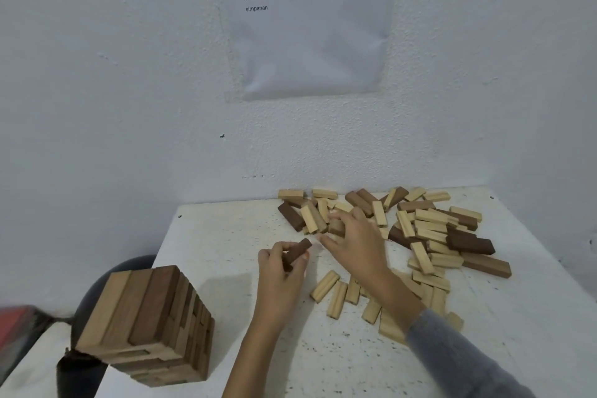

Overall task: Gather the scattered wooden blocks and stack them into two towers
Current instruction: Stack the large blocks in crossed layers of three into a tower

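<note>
Wooden blocks [429, 226] lie mostly loose, heaped at the far right of the white surface [226, 236] by the wall. 1 tower [145, 323] stands at the near left edge. No 2nd tower is begun, so I judge the task roughly half done. The left hand [281, 268] pinches a dark block [295, 252]. The right hand [355, 242] reaches into the heap, fingers curled round a tan block [336, 226]. A printed sheet [310, 26] hangs above.
</note>
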The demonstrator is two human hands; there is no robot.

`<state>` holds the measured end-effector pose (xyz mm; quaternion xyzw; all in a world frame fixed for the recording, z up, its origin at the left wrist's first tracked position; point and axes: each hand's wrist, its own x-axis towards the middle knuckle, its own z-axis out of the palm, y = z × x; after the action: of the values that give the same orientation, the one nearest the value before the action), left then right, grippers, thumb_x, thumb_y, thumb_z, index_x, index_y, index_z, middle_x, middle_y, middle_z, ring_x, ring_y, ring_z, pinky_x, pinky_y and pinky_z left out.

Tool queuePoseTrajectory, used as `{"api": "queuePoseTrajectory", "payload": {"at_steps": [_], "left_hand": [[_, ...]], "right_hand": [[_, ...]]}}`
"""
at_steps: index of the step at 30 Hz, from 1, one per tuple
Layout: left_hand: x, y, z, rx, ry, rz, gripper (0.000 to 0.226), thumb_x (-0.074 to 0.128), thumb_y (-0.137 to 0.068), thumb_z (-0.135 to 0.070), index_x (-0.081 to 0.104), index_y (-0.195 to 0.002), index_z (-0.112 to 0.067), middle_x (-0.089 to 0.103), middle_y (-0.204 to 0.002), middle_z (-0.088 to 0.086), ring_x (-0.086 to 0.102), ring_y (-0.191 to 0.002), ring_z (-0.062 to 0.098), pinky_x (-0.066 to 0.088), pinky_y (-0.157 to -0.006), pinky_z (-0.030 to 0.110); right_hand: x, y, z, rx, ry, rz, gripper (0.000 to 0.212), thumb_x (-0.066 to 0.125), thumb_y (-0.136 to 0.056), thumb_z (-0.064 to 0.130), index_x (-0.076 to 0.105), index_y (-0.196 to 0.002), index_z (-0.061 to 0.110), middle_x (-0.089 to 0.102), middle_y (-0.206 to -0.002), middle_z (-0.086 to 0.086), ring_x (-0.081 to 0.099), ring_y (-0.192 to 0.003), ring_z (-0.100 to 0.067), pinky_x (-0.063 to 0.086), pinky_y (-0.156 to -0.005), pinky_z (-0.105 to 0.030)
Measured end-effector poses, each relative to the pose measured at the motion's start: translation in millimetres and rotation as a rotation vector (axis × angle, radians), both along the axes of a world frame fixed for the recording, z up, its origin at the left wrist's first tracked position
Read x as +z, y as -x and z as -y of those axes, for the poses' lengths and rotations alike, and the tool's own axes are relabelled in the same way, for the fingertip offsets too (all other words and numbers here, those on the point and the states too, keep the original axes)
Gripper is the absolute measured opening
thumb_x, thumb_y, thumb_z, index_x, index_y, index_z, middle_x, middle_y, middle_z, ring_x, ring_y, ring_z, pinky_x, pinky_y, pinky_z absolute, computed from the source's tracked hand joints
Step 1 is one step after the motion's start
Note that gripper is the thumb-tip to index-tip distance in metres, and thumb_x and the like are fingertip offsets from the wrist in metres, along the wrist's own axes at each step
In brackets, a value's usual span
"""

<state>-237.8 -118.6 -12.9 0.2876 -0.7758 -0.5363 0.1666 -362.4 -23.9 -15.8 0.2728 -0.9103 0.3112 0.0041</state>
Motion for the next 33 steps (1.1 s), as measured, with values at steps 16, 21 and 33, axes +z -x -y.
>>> {"api": "queuePoseTrajectory", "payload": {"at_steps": [16, 21, 33], "left_hand": [[12, -16, -10, 0.081, -0.030, -0.190, 0.013, 0.058, -0.096, -0.023, 0.063, -0.107, -0.021, 0.068, -0.098, -0.008, 0.063, -0.094, 0.007, 0.051, -0.078, 0.018], [21, -28, -18, 0.071, -0.032, -0.253, 0.017, 0.057, -0.096, -0.024, 0.063, -0.111, -0.020, 0.068, -0.101, -0.007, 0.064, -0.093, 0.008, 0.054, -0.077, 0.018], [13, -78, -32, 0.027, -0.006, -0.230, 0.027, 0.059, -0.096, -0.019, 0.056, -0.121, -0.027, 0.061, -0.105, -0.007, 0.059, -0.090, 0.006, 0.047, -0.066, 0.010]], "right_hand": [[15, -20, -2, 0.008, 0.479, 0.123, 0.028, 0.072, -0.084, 0.011, 0.066, -0.112, 0.012, 0.064, -0.107, 0.000, 0.057, -0.088, 0.010, 0.043, -0.073, -0.003], [36, -53, -20, 0.005, 0.729, 0.325, 0.026, 0.063, -0.089, 0.008, 0.067, -0.107, 0.026, 0.060, -0.092, 0.017, 0.055, -0.075, 0.005, 0.041, -0.068, -0.010], [23, -115, -47, 0.040, 0.702, 0.516, 0.016, 0.056, -0.092, 0.005, 0.066, -0.096, 0.018, 0.053, -0.073, -0.001, 0.048, -0.060, -0.002, 0.041, -0.056, -0.010]]}}
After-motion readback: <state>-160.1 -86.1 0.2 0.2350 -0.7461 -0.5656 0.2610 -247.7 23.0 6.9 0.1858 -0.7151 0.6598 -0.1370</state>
